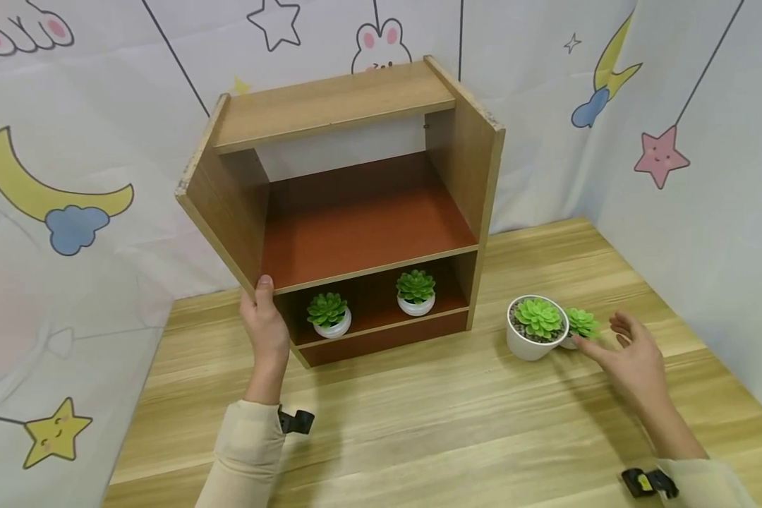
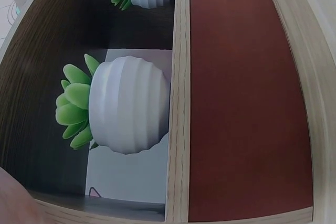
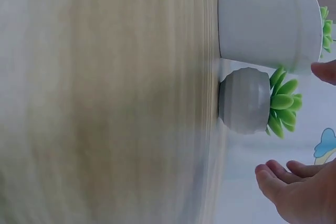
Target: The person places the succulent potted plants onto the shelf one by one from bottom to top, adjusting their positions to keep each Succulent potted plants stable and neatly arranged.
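Note:
My left hand grips the left side panel of a small wooden shelf, its thumb on the panel's front edge. Two small succulents in ribbed white pots, the left one and the right one, stand in the lower compartment; the left wrist view shows one ribbed pot large. On the table right of the shelf is a larger white-potted succulent. A smaller potted succulent stands beside it, partly hidden in the head view. Around that small plant my right hand holds thumb and fingers spread, nothing between them.
The shelf's red-brown upper board bears nothing. A wood-grain table lies beneath everything, with white printed cloth behind and at both sides. Black straps sit at both wrists.

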A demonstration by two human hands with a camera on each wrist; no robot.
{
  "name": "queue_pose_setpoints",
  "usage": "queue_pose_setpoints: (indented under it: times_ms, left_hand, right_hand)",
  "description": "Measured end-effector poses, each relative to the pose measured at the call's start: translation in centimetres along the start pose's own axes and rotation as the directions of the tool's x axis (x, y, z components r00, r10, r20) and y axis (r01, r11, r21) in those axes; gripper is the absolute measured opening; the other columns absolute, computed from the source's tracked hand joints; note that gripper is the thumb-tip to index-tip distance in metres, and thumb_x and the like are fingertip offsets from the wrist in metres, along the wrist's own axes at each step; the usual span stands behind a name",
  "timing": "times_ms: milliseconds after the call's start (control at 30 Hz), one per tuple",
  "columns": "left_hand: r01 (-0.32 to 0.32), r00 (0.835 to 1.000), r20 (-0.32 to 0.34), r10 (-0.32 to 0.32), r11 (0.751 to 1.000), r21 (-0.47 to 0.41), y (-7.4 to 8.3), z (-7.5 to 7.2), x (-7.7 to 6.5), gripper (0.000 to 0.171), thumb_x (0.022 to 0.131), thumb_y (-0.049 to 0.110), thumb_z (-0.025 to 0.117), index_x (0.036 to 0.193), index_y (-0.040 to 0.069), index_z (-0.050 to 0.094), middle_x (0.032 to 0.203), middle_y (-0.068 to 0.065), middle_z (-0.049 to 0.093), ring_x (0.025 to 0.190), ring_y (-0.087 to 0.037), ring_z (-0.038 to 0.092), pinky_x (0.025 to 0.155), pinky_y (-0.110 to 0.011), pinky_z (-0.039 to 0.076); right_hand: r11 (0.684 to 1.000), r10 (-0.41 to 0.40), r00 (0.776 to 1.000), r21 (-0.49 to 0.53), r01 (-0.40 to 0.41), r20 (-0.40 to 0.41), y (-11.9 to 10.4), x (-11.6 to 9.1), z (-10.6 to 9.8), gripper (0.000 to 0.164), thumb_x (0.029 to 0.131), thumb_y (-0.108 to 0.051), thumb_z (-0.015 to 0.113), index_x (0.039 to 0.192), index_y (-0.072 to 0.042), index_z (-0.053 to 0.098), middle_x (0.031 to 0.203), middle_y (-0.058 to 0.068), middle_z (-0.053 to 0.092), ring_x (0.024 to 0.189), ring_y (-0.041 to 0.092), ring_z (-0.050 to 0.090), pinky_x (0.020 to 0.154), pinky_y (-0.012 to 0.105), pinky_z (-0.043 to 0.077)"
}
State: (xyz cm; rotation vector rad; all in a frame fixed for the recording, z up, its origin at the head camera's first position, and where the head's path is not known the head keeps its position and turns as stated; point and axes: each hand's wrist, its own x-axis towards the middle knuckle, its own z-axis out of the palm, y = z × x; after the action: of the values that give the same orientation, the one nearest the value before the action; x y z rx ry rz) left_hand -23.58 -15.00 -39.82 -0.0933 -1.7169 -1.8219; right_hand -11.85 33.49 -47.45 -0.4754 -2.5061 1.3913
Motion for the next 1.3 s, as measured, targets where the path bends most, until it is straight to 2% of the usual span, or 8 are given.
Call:
queue_pose_setpoints:
  times_ms: [167,333,633,900,1033,1133,1300]
  left_hand:
    - [-0.007,1.000,0.001,0.007,1.000,0.000,0.1,0.1,0.0,0.047,0.100,0.021,0.047,0.143,0.001,0.047,0.141,-0.012,0.051,0.131,-0.018,0.041,0.108,-0.029,0.030]
    - [-0.011,1.000,0.013,0.012,1.000,-0.015,0.1,0.1,0.0,0.048,0.100,0.020,0.047,0.145,0.001,0.045,0.143,-0.012,0.049,0.133,-0.018,0.040,0.109,-0.030,0.029]
    - [-0.024,1.000,0.003,0.024,1.000,-0.005,0.0,0.1,0.1,0.049,0.098,0.021,0.049,0.143,0.000,0.047,0.141,-0.013,0.051,0.132,-0.018,0.041,0.108,-0.029,0.029]
    - [-0.019,1.000,0.007,0.019,1.000,-0.002,0.0,0.0,0.1,0.049,0.099,0.021,0.049,0.143,0.000,0.046,0.142,-0.013,0.050,0.133,-0.018,0.040,0.109,-0.030,0.029]
    - [-0.013,1.000,0.014,0.013,1.000,-0.004,-0.1,0.0,0.1,0.050,0.099,0.019,0.047,0.145,0.000,0.044,0.143,-0.013,0.049,0.133,-0.018,0.039,0.108,-0.030,0.029]
    - [-0.013,1.000,0.021,0.013,1.000,-0.005,0.4,0.1,0.0,0.050,0.099,0.016,0.045,0.146,-0.002,0.041,0.144,-0.017,0.047,0.133,-0.020,0.039,0.109,-0.030,0.029]
    - [-0.016,0.999,0.028,0.016,1.000,0.000,2.6,0.6,-0.6,0.051,0.098,0.014,0.043,0.145,-0.007,0.039,0.145,-0.022,0.044,0.133,-0.023,0.038,0.109,-0.030,0.028]
  right_hand:
    - [0.997,0.052,0.998,-0.062,-0.050,0.047,0.2,0.2,0.1,0.110,0.082,-0.048,0.078,0.151,0.010,0.016,0.144,0.037,0.032,0.128,0.055,0.033,0.101,0.065,0.031]
    - [0.993,0.083,0.995,-0.087,-0.077,0.060,0.6,0.4,0.4,0.111,0.080,-0.049,0.079,0.148,0.014,0.020,0.140,0.039,0.036,0.124,0.054,0.037,0.099,0.064,0.034]
    - [0.992,0.102,0.989,-0.090,-0.093,0.104,1.0,0.9,0.7,0.108,0.080,-0.050,0.078,0.145,0.017,0.024,0.138,0.042,0.036,0.123,0.055,0.040,0.097,0.062,0.038]
    - [0.996,0.076,0.983,-0.056,-0.068,0.167,1.4,1.3,0.9,0.106,0.082,-0.046,0.079,0.145,0.017,0.022,0.140,0.042,0.034,0.126,0.055,0.038,0.098,0.059,0.038]
    - [0.997,0.070,0.984,-0.056,-0.061,0.164,1.7,1.4,1.0,0.103,0.082,-0.045,0.078,0.144,0.017,0.025,0.140,0.041,0.034,0.126,0.055,0.038,0.098,0.060,0.038]
    - [0.997,0.062,0.987,-0.062,-0.053,0.149,1.8,1.5,1.1,0.100,0.083,-0.045,0.079,0.143,0.017,0.028,0.139,0.041,0.036,0.124,0.055,0.039,0.098,0.061,0.038]
    - [0.997,0.052,0.990,-0.058,-0.045,0.130,1.8,1.7,1.2,0.096,0.082,-0.043,0.079,0.142,0.016,0.033,0.139,0.040,0.038,0.124,0.054,0.041,0.098,0.061,0.037]
